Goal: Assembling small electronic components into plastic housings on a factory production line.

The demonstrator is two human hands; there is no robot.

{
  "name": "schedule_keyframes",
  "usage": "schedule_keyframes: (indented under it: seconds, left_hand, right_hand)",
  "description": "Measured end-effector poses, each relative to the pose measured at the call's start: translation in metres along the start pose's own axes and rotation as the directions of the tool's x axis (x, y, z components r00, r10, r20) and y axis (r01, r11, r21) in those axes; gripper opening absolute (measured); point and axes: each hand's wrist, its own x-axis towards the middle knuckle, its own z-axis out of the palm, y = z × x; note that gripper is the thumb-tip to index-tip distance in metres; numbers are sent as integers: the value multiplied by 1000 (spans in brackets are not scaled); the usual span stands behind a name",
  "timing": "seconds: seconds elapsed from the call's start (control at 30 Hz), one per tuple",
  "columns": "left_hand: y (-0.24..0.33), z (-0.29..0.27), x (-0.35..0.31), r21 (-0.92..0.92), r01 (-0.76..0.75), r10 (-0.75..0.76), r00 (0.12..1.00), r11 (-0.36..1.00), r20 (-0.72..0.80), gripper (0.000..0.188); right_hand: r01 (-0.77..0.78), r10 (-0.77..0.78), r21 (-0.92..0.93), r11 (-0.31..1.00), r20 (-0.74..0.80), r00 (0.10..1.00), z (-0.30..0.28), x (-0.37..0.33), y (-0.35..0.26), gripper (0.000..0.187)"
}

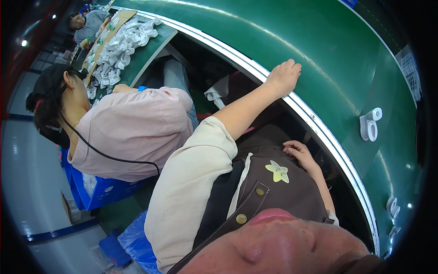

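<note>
My left arm reaches out over the green work surface (337,55). At the end of it my left hand (284,76) is closed just past the pale metal edge rail, its fingers curled under; whatever they may hold is hidden. Lower down, my right hand (301,155) lies against my brown apron (292,192), with loosely bent fingers slightly apart and nothing visible in them. A white plastic part with a ring-shaped opening and a round end (368,125) stands alone on the green surface, apart from both hands.
More white parts (393,208) sit along the surface at the lower right. On my left a co-worker in a pink top (137,132) sits close, beside a side table piled with white parts (123,48). Blue crates (102,192) stand behind. Another person (89,27) is farther off.
</note>
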Motion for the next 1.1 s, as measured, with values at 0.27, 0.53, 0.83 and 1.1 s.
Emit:
schedule_keyframes:
  seconds: [0.27, 0.53, 0.83, 1.1]
  left_hand:
    - [-6, 1, 0, -40, -13, 13, 1000, 999, 1, 20]
    - [-8, -1, 2, -53, -26, 26, 1000, 998, 9, 18]
    - [-13, 1, 2, -58, -43, 42, 999, 997, -16, 18]
    - [-18, 1, 2, -56, -56, 54, 998, 997, -33, 17]
  right_hand:
    - [-79, 73, -113, 991, -49, 996, -1, 10, -2, 26]
    - [-94, 89, -125, 988, -46, 995, -2, 14, -5, 25]
    - [-87, 83, -85, 993, -46, 995, -3, 19, -1, 26]
    - [-98, 96, -51, 994, -44, 994, -5, 20, 5, 23]
